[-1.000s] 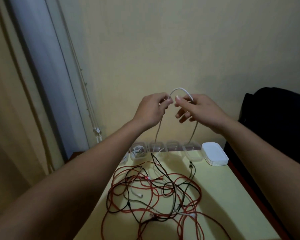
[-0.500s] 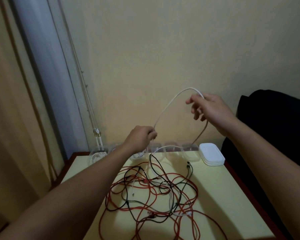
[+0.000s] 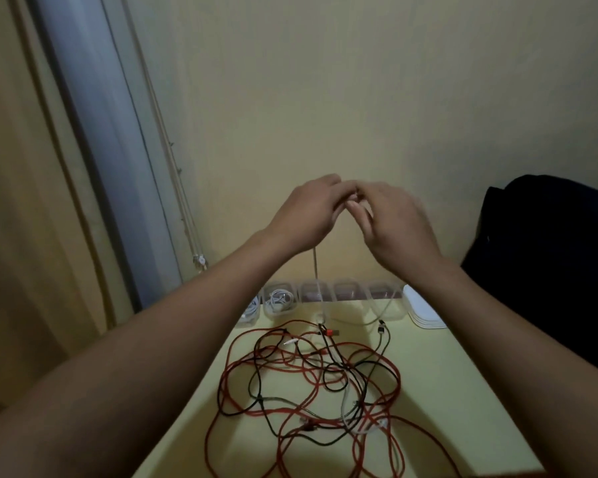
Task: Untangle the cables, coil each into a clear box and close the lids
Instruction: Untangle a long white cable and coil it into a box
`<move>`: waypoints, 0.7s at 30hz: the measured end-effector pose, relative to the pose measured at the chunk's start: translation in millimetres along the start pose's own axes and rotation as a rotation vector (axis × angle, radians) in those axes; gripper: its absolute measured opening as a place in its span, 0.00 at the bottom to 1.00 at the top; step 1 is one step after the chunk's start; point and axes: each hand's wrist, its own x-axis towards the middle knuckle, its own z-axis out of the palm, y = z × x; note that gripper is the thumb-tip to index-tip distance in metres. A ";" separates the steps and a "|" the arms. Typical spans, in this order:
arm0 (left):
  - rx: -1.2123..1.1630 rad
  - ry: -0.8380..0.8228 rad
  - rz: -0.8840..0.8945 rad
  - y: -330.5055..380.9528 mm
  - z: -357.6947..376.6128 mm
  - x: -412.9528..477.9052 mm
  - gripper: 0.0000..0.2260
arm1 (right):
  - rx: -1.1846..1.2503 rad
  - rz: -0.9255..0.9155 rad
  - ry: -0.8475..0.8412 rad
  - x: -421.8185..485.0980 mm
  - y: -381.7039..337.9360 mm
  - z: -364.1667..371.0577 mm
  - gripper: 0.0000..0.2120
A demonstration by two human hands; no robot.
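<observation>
At nine o'clock of the view hangs a beige cloth curtain, which has no part in the job. The left hand is raised above the far edge of the pale yellow table. Its fingers are curled in and pinch the top of a thin white cable. The cable drops straight towards six o'clock and reaches the table just in front of the row of small clear plastic boxes.

The two boxes at the nine o'clock end of the row already hold coiled white leads; the others look empty. At six o'clock of the boxes lies the loose tangle of red, black and white cables, well below the hands.

The right hand meets the left fingertip to fingertip from its three o'clock side. It is blurred, so I cannot tell whether its fingers grip the cable or only touch it. Further towards three o'clock lie a stack of white plastic lids and a black bag-like shape.

The step in hand looks like coiling the freed white cable, one loop gathered at the left fingers. The next move calls for sliding the right hand down the hanging strand to gather another even loop. The bundle must stay small enough for an empty box.
</observation>
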 end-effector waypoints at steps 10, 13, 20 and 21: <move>-0.510 -0.227 -0.556 5.9 22.6 -66.9 0.23 | 0.231 0.333 0.174 -14.6 30.6 -0.5 0.09; -0.494 -0.244 -0.669 -12.9 34.4 -100.8 0.20 | 0.378 0.570 0.250 -18.0 51.4 -7.8 0.10; -0.458 -0.102 -0.662 -17.9 33.0 -94.6 0.15 | 0.185 0.417 -0.126 -42.3 43.8 -2.5 0.12; -0.452 -0.091 -0.618 -11.8 31.3 -86.0 0.14 | 0.191 0.338 -0.141 -44.0 34.3 0.7 0.15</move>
